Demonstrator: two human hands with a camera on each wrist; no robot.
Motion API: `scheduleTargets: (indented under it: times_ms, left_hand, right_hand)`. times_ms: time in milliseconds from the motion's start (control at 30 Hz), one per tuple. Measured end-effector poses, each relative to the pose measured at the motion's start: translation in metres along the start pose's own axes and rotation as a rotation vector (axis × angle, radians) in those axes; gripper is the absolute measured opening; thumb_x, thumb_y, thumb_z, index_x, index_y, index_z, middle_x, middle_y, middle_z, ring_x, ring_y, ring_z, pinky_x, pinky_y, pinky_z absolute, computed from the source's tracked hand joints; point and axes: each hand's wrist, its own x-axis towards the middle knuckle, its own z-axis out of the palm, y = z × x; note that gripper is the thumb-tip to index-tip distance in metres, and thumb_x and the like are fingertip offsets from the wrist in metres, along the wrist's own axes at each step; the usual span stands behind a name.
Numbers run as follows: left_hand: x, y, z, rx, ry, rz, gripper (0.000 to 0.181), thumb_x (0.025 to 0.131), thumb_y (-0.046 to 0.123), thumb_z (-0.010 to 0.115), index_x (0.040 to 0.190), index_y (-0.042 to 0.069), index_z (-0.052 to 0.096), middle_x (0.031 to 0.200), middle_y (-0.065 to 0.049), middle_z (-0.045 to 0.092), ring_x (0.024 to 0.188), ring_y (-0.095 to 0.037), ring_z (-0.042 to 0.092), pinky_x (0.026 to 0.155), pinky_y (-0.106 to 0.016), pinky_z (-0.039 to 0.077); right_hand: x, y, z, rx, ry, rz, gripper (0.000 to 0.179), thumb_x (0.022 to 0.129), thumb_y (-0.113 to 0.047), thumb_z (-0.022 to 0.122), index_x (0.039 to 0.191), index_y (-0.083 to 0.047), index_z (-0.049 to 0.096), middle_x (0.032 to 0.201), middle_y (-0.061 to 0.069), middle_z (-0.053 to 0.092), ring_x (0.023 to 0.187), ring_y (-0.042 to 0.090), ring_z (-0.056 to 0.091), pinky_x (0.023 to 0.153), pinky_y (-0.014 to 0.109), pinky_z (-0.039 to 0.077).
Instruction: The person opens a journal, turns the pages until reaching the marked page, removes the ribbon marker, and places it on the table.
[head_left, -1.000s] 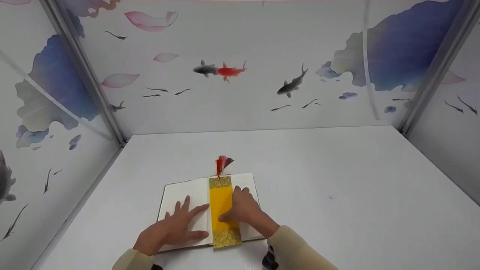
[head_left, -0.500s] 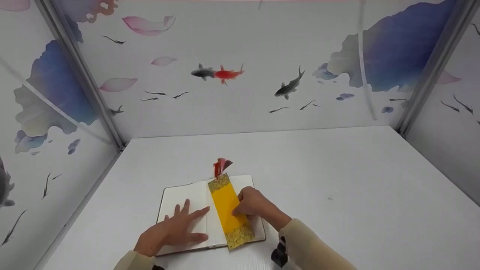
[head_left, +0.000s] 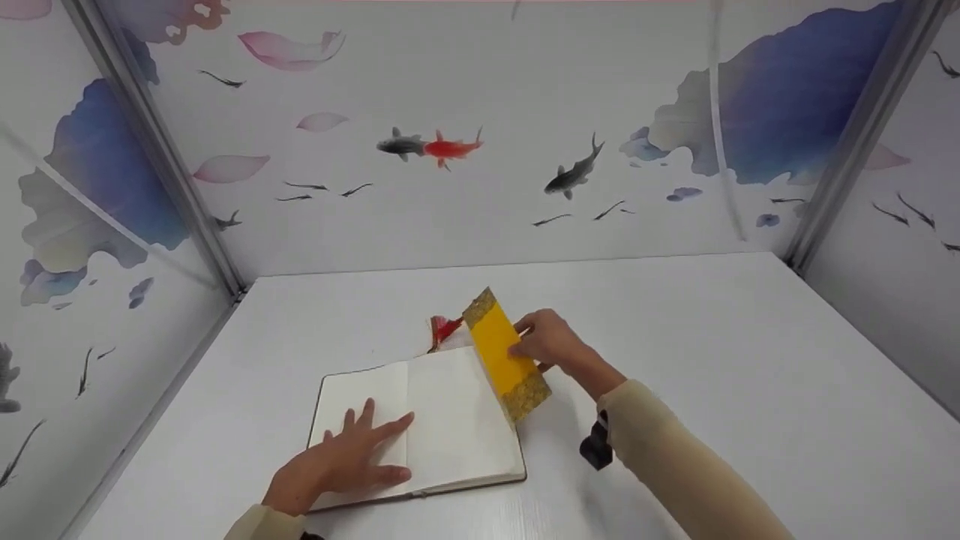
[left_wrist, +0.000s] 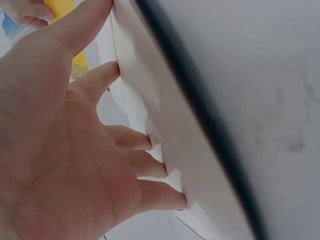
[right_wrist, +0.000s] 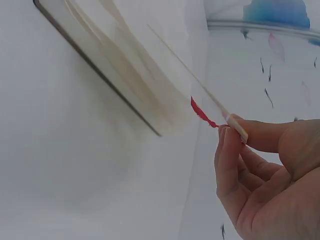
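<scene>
An open notebook (head_left: 457,420) with blank pages lies on the white table. Spread across its left page, my left hand (head_left: 349,454) presses with straight, parted fingertips, also seen in the left wrist view, where the hand (left_wrist: 85,135) touches the paper. My right hand (head_left: 555,345) pinches a yellow bookmark (head_left: 499,345) with speckled gold ends by its right edge, thumb on the front. The bookmark is lifted and tilted over the notebook's upper right edge. A red tassel (head_left: 444,328) trails from its top. In the right wrist view the bookmark (right_wrist: 200,82) appears edge-on between thumb and fingers.
The white tabletop (head_left: 690,360) extends to the right and behind the notebook. A back wall (head_left: 480,217) printed with fish and petals closes the far side, with side walls at left and right.
My right hand has tilted the bookmark, then lifted it off the pages up and to the right, uncovering the right page. My left hand stays in place on the notebook.
</scene>
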Motion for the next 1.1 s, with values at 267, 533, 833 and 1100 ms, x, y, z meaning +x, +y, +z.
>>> scheduleTargets:
  times_ms: [267,533,833,1100]
  left_hand:
    - [0.000,0.000,0.002,-0.013,0.028,0.058,0.091,0.081,0.070,0.066,0.156,0.030,0.034,0.163,-0.035,0.005,0.148,-0.063,0.003,0.108,-0.084,0.010]
    - [0.001,0.001,-0.001,-0.014,0.005,0.036,0.094,0.079,0.069,0.069,0.156,0.028,0.035,0.164,-0.035,0.005,0.148,-0.063,0.002,0.107,-0.084,0.009]
    - [0.000,0.001,-0.002,-0.016,0.002,0.019,0.093,0.080,0.067,0.070,0.156,0.027,0.035,0.164,-0.035,0.006,0.148,-0.062,0.002,0.107,-0.084,0.010]
    - [0.000,0.000,-0.003,-0.001,0.002,0.040,0.096,0.079,0.070,0.069,0.157,0.026,0.034,0.163,-0.037,0.006,0.147,-0.065,0.004,0.105,-0.086,0.011]
  right_hand:
    - [0.017,0.028,-0.048,0.167,0.139,-0.008,0.050,0.099,-0.013,0.062,0.145,0.001,0.048,0.134,0.023,0.059,0.111,0.029,0.066,0.089,0.035,0.060]
    - [0.014,0.065,-0.039,0.227,0.118,0.059,0.061,0.098,-0.010,0.063,0.151,0.003,0.035,0.136,0.027,0.055,0.107,0.029,0.066,0.088,0.035,0.060]
    - [0.002,0.089,-0.012,0.095,0.057,0.142,0.069,0.095,-0.011,0.067,0.153,0.000,0.030,0.136,0.026,0.054,0.101,0.027,0.065,0.092,0.034,0.059]
    - [-0.006,0.094,-0.007,-0.150,0.095,0.094,0.070,0.093,-0.019,0.072,0.149,0.004,0.037,0.138,0.026,0.054,0.097,0.025,0.061,0.095,0.040,0.058]
